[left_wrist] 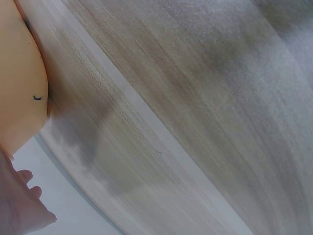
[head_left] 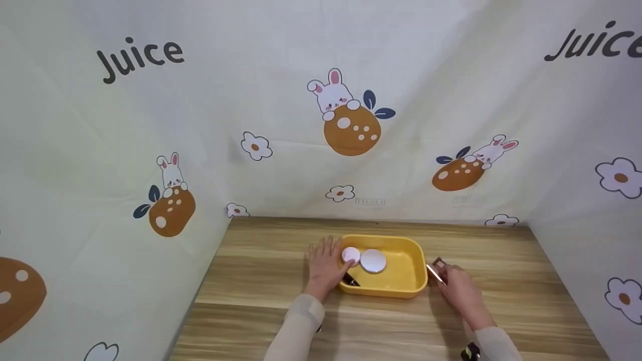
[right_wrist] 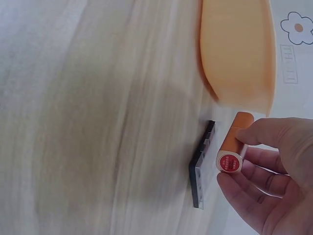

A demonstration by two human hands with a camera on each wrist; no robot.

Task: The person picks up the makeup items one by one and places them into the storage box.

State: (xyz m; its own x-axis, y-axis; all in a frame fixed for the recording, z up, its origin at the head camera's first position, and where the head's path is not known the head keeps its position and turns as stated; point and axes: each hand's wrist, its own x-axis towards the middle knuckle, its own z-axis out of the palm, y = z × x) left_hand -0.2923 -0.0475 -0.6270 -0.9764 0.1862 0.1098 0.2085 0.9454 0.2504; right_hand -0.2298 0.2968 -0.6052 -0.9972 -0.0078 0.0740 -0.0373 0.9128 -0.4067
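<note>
A yellow plastic bin (head_left: pixel 396 292) sits on the wooden table. My left hand (head_left: pixel 325 265) rests over its left rim, fingers fairly straight and thumb reaching inside. In the left wrist view, part of that hand (left_wrist: pixel 22 205) shows beside the bin's wall (left_wrist: pixel 22 83). Inside lie a small white round case (head_left: pixel 351 255), a larger silvery-white disc (head_left: pixel 373 261) and a dark slim item (head_left: pixel 351 280). Right of the bin, my right hand (head_left: pixel 462 291) pinches an orange lipstick tube (right_wrist: pixel 235 137) with a red label on its end. A dark-framed palette (right_wrist: pixel 199 169) lies beside that hand.
The wood-grain table (head_left: pixel 261 281) meets a printed cloth backdrop (head_left: pixel 281 190) at the rear, with cloth at both sides. A dark object (head_left: pixel 470 352) is at the right wrist.
</note>
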